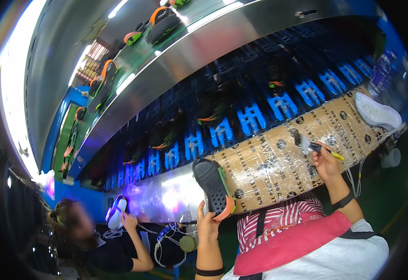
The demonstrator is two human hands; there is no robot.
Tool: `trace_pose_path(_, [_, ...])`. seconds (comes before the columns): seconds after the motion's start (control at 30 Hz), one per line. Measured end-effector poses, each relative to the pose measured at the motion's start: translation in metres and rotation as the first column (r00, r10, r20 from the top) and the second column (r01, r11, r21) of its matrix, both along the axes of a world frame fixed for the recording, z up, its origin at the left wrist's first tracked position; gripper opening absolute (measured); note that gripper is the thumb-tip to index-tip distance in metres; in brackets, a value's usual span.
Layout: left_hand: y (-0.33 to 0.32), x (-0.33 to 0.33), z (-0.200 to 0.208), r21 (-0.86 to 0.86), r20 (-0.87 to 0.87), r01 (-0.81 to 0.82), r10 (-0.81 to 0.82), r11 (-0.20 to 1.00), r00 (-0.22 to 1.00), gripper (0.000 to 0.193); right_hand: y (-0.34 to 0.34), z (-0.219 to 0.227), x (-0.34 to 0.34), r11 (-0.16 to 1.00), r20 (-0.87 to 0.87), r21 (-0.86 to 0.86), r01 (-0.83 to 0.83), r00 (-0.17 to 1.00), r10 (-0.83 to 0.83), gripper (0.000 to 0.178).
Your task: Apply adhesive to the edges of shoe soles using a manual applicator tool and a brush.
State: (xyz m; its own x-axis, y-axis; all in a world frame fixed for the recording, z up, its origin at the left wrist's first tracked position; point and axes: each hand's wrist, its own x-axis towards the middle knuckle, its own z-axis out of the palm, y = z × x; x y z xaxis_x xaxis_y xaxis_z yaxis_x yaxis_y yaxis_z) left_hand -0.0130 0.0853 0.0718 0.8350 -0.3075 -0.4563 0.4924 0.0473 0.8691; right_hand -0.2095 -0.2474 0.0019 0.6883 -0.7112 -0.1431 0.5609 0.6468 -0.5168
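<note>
- The left hand (207, 223) holds one end of a black shoe (208, 179), with its fingers and thumb closed around that end.
- The shoe is long and rounded at the far end. The side facing up is dark black, smooth at the far end, with lots of little round holes near the hand.
- Bright green runs along its right edge, and an orange part sits at the end by the hand.
- The shoe is at the front edge of the worktop (264, 161). Whether it touches the worktop is hard to tell.
- The right hand (326, 163) grips a brush (315, 147) by its handle, which is black with a yellow end. The bristles point away to the left, over the worktop.
- Shiny clear film covers the brown top there.
- A white sole-shaped piece (376, 112) lies at the right end, near a clear bottle (381, 74).
- On the left, a co-worker (113, 252) holds a white shoe (117, 213).
</note>
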Motion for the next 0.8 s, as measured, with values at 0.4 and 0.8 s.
trace_pose_path(0.4, [-0.037, -0.009, -0.037, -0.809, -0.384, -0.22, -0.208, 0.545, 0.899, 0.054, 0.033, 0.023, -0.002, 0.986, -0.27, -0.144, -0.083, 0.962, 0.041, 0.03])
trace_pose_path(0.8, [-0.057, -0.049, -0.041, -0.813, -0.158, 0.124, -0.42, 0.569, 0.894, 0.069, 0.083, 0.12, 0.029, 0.665, -0.343, -0.64, -0.385, 0.918, 0.201, 0.019])
